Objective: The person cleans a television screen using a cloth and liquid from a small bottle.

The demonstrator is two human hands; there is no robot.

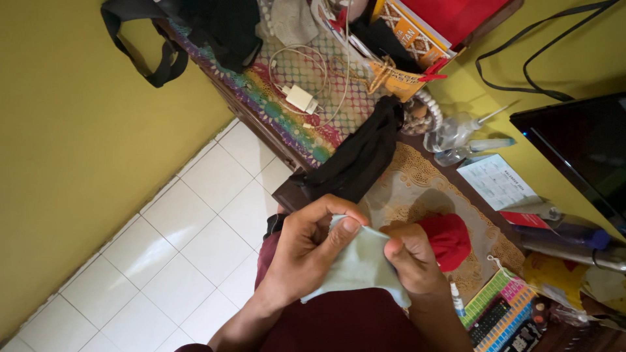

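Over lap, both hands pinch pale green cloth [357,266]: left hand [306,251] grips top edge, right hand [411,261] grips side; cloth looks soft, light, floppy; hold by edges

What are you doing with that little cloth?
A person holds a small pale green cloth in both hands over their lap. The left hand pinches its top edge, and the right hand grips the other side. Just beyond, a red cap and a black garment lie on a cluttered desk.
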